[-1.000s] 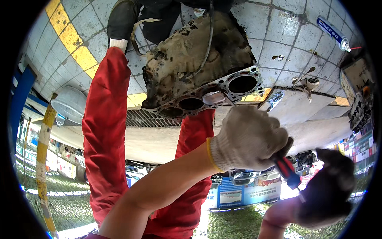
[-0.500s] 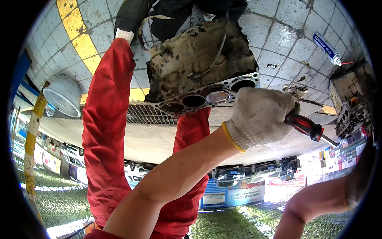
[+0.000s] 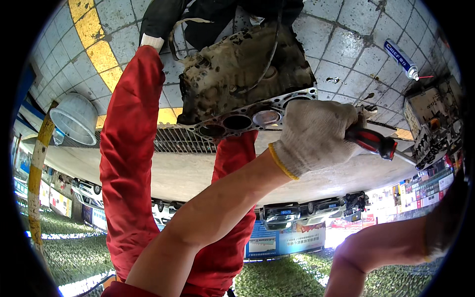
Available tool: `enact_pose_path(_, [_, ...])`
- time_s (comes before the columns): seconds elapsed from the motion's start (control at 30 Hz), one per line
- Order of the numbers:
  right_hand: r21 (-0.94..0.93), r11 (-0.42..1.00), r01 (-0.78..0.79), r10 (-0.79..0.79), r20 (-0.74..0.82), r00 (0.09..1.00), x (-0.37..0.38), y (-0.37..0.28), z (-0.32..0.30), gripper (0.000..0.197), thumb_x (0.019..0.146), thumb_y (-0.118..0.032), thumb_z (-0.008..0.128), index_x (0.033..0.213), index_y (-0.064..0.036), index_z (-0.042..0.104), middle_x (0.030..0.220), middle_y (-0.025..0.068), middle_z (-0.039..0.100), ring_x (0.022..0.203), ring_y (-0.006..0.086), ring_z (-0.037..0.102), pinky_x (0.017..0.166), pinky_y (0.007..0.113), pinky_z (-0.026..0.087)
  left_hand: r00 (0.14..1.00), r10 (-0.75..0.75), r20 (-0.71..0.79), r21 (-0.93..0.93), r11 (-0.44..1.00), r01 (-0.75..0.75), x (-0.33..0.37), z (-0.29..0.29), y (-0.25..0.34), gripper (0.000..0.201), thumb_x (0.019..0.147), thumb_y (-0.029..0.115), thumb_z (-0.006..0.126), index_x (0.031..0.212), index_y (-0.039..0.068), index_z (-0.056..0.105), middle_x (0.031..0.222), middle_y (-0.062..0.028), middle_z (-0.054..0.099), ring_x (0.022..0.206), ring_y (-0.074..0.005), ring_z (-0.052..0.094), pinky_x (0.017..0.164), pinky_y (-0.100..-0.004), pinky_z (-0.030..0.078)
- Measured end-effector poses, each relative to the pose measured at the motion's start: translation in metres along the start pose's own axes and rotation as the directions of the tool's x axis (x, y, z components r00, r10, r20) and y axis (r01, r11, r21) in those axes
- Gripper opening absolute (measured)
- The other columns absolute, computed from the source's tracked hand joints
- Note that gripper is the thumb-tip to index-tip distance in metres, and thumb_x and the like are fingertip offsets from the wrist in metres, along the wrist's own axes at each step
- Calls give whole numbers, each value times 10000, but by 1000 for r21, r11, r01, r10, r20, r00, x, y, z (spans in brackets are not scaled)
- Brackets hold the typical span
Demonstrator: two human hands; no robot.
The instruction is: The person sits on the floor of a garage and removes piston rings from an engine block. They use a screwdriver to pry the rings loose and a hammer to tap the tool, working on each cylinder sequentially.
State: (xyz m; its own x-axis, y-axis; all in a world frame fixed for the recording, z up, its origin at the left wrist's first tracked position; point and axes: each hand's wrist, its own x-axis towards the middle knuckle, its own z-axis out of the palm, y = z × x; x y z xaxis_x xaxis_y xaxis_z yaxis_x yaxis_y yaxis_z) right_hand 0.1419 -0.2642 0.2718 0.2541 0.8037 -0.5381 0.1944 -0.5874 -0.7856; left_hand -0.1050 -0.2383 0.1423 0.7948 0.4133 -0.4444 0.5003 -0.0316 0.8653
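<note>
Grasping a red-and-black screwdriver (image 3: 381,145) in left hand (image 3: 316,138), before right end of engine block (image 3: 217,76); cannot tell right hand (image 3: 448,220) state. Probably light, rigid; best held by thick handle (image 3: 367,139).

one screwdriver (image 3: 373,140) is in the left hand (image 3: 316,134). just beyond that hand is one engine block (image 3: 225,74) with four cylinder bores (image 3: 237,122); one spray can (image 3: 400,58) lies to its right, one bucket (image 3: 76,116) well to its left.

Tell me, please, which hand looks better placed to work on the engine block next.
Probably the left hand: it grips a black-and-red handle close to the engine block, while the right hand is at the far right.
</note>
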Motion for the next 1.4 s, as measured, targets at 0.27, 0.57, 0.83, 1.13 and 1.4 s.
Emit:
enact_pose_path(0.27, [-230,880,-416,392,-144,909,-44,11,71,495,1197,-336,464,1443,40,673,1402,228,726,1288,331,722,1152,463,547,997,80,-23,-12,997,-80,-6,6,-4,354,919,287,827,654,122,662,583,-81,627,478,-251,626,476,-400,473])
enact_pose_path(0.57, [740,591,-320,807,-543,234,-168,196,201,463,1121,-412,638,1359,-25,729,1245,143,792,1095,239,751,1040,386,611,991,130,10,-46,991,-129,-3,7,-13,344,950,279,801,682,129,647,580,-78,598,488,-265,600,497,-402,475])
enact_pose_path(0.83, [542,-49,-839,996,85,-3,-237,326,558,689,892,-369,866,1433,25,698,1349,240,775,1229,347,753,1036,450,585,999,8,53,41,999,-10,-15,-4,-18,133,841,42,834,814,9,709,670,-57,655,598,-210,596,614,-355,506])
enact_pose_path(1.13, [787,-195,-585,981,154,-119,-154,396,616,542,813,-360,910,1234,-44,778,1140,187,818,1029,343,778,918,456,593,986,162,45,-16,987,-161,-30,-4,-34,227,892,34,883,853,5,661,659,-72,615,611,-181,606,593,-351,463])
enact_pose_path(1.4, [780,-19,-626,977,-119,-178,-175,383,584,519,879,-357,792,1260,-30,663,1076,222,779,969,390,759,894,508,590,919,254,302,68,956,-286,-16,-8,-7,181,876,90,854,863,17,689,728,-97,643,606,-201,612,578,-317,465])
